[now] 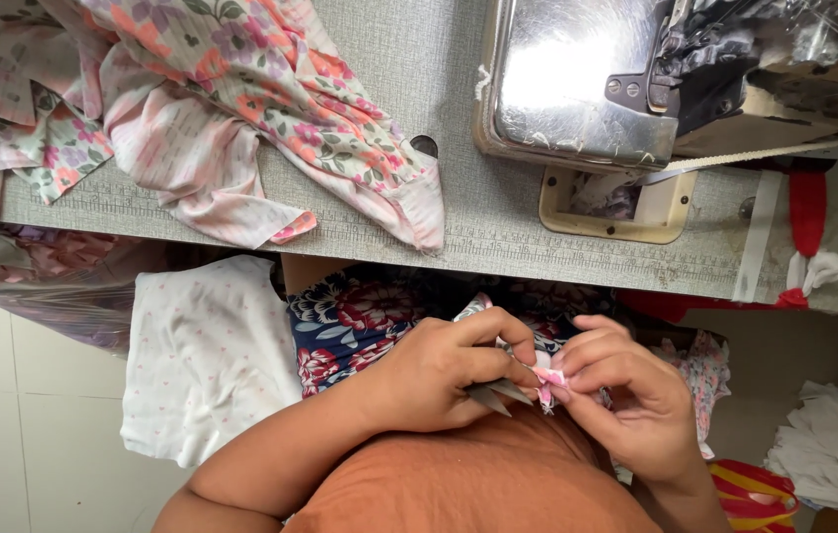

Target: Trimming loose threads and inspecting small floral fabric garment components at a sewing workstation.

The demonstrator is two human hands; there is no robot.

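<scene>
Sewing machine (577,84): you see glossy polished metal.
Floral cloth (241,89): soft, matt.
Desk (498,227): grey, finely textured.

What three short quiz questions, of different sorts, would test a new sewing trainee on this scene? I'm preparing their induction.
1. True or false: both hands are resting on the sewing machine.
2. Which hand holds the small snips: A left, B right?
3. What lies on the table at the left?

Key:
1. False; they are below the table edge.
2. A, the left hand; the right hand pinches the pink fabric piece.
3. Floral cloth.
</scene>
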